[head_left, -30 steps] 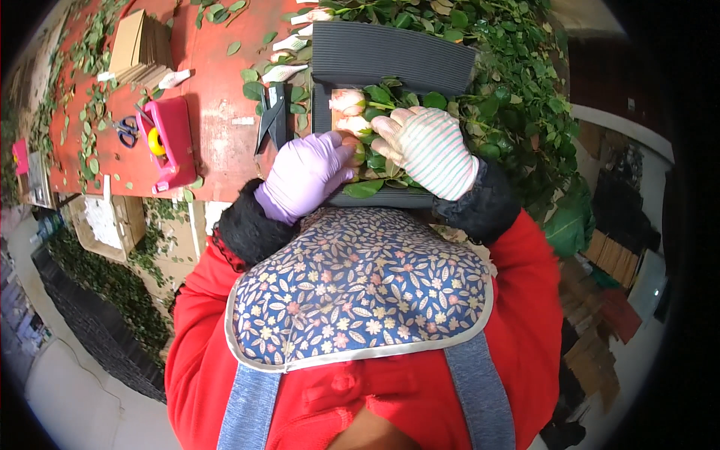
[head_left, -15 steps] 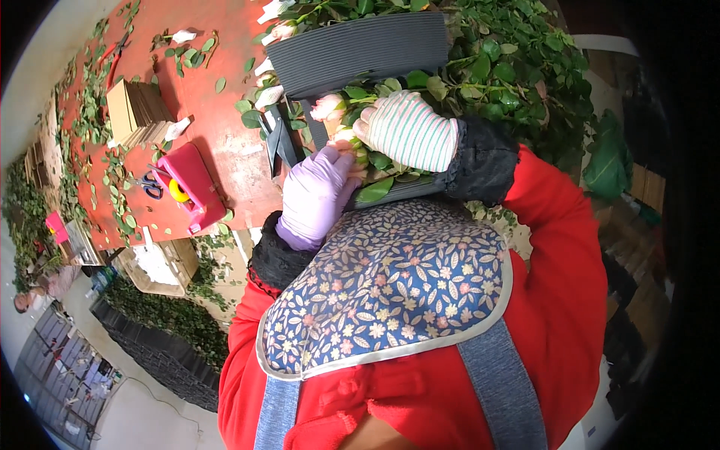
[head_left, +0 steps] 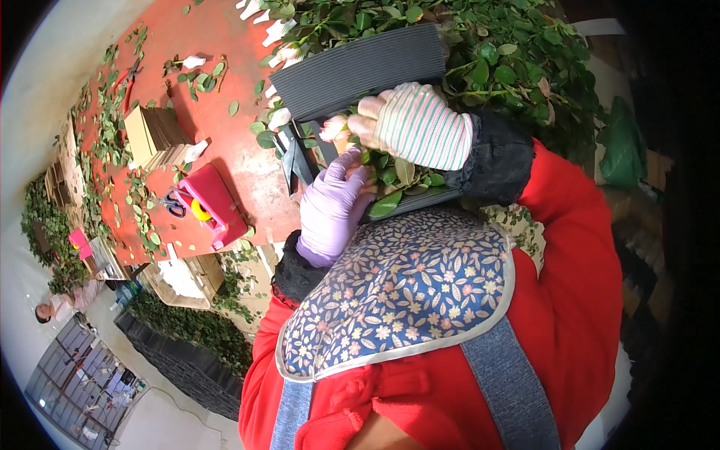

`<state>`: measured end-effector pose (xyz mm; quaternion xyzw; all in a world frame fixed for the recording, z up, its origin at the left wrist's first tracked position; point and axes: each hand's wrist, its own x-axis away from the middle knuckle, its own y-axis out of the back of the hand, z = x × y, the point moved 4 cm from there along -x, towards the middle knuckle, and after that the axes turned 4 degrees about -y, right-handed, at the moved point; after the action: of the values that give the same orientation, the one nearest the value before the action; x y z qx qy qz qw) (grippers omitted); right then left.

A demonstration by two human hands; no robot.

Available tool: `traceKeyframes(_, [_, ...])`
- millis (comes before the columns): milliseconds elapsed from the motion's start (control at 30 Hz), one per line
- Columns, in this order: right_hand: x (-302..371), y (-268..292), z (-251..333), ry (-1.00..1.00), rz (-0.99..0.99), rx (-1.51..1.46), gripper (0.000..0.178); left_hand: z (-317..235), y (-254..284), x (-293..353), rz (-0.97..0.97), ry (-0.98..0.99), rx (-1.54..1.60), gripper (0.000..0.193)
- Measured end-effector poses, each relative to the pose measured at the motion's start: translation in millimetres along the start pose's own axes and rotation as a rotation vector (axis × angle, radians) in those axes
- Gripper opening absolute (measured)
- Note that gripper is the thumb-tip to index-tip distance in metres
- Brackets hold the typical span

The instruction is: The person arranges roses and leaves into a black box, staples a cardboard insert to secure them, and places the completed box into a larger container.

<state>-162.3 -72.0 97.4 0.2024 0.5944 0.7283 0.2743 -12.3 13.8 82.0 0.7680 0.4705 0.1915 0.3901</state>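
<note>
In front of me, roses lie in a black ribbed wrap (head_left: 360,71) with one flap spread on the far side. My left hand (head_left: 335,210), in a purple glove, is closed around rose heads at the wrap's left end; its fingertips partly hide them. My right hand (head_left: 420,127), in a striped knit glove, reaches over the stems. Its curled fingers touch a pale pink rose (head_left: 334,128). Green leaves (head_left: 387,204) stick out beneath both hands. Beside the left hand lies a dark flat strap-like piece (head_left: 295,159).
A heap of leafy stems (head_left: 517,64) covers the far right. On the red table (head_left: 247,176) are a pink box (head_left: 214,206) with yellow tape, dark-handled scissors (head_left: 174,204), stacked cardboard pieces (head_left: 154,139) and red-handled pliers (head_left: 130,81). A bin (head_left: 182,281) stands below the table edge.
My right hand has shifted away from my left hand, toward the upper pink rose. The left hand stays at the rose heads. The whole view has moved slightly.
</note>
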Motion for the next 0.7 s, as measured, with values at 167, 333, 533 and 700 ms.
traceKeyframes(167, [-6,-35,2,-0.151,0.213,0.271,0.027,3,-2,-1,0.014,0.008,0.08,0.042])
traceKeyframes(333, [-7,-30,-1,-0.151,0.214,0.217,0.021,1,0,-1,0.027,0.062,0.115,0.041])
traceKeyframes(533, [-3,-31,1,-0.06,0.118,0.187,0.015,2,1,2,0.02,0.052,0.091,0.042])
traceKeyframes(700, [1,-25,5,-0.1,0.199,0.239,0.013,-3,5,-2,0.092,0.066,0.011,0.04])
